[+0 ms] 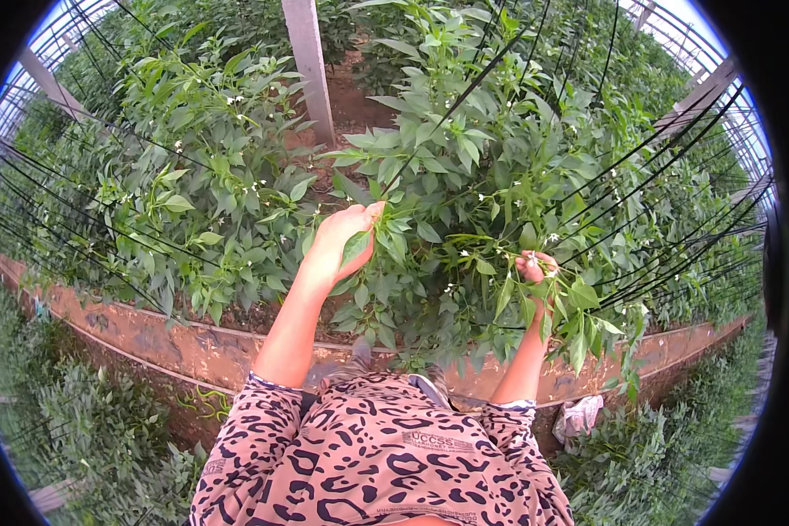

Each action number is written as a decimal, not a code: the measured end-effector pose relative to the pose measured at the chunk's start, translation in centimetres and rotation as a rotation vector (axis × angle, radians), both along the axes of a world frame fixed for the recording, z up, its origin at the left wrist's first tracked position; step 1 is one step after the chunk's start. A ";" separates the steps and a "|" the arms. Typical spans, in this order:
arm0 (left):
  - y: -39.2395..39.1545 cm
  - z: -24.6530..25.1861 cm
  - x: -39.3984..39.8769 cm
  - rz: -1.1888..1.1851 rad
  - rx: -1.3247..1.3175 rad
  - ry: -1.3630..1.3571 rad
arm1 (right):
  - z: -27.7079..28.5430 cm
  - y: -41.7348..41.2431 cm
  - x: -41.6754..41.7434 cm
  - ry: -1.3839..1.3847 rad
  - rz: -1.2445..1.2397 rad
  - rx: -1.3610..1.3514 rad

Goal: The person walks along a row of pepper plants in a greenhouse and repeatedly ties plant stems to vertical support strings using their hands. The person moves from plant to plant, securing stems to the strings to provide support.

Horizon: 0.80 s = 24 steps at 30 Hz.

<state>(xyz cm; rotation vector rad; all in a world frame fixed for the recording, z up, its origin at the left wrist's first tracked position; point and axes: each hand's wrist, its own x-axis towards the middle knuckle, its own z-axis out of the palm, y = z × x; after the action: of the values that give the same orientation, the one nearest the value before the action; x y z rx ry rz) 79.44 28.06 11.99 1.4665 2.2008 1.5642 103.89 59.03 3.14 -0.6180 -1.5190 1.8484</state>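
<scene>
My left hand point(347, 233) is raised at the middle of a pepper plant point(460, 151), its fingers pinched around a leafy pepper shoot point(391, 230). A black support string point(450, 115) slants down to these fingertips; I cannot tell whether it is in the grip too. A leaf point(357, 248) lies across the fingers. Lower and to the right, my right hand point(534, 268) is curled around a flowering pepper branch point(572, 283), whose leaves hang over the wrist. White blossoms point(553, 237) show beside it. Slender green peppers point(470, 238) hang between the hands.
Many black strings point(638, 154) slant through the plants on both sides. A concrete post point(308, 72) stands ahead. Behind the feet runs a low soil-stained ledge point(191, 348). A pale crumpled bag point(577, 419) and bright-green strips point(205, 401) lie near the path.
</scene>
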 end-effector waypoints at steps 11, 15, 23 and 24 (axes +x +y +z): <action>4.3 10.0 10.9 -0.313 -0.147 -0.061 | 4.5 -9.8 -3.1 -0.209 0.354 0.194; 9.1 5.4 7.5 -0.002 -0.075 0.021 | 0.7 -11.5 -3.6 -0.196 0.486 -0.096; 11.3 0.3 5.6 -0.320 0.288 -0.737 | 3.1 -10.1 -8.2 -0.111 0.012 -0.110; 11.1 -0.2 5.6 -0.317 0.275 -0.763 | 6.7 -11.3 -8.4 -0.160 0.003 -0.037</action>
<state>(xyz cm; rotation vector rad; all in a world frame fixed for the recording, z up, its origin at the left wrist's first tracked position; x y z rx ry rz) 85.00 39.15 11.84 0.9475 1.3084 1.9215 95.45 47.77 9.81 -0.7978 -1.5902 1.8709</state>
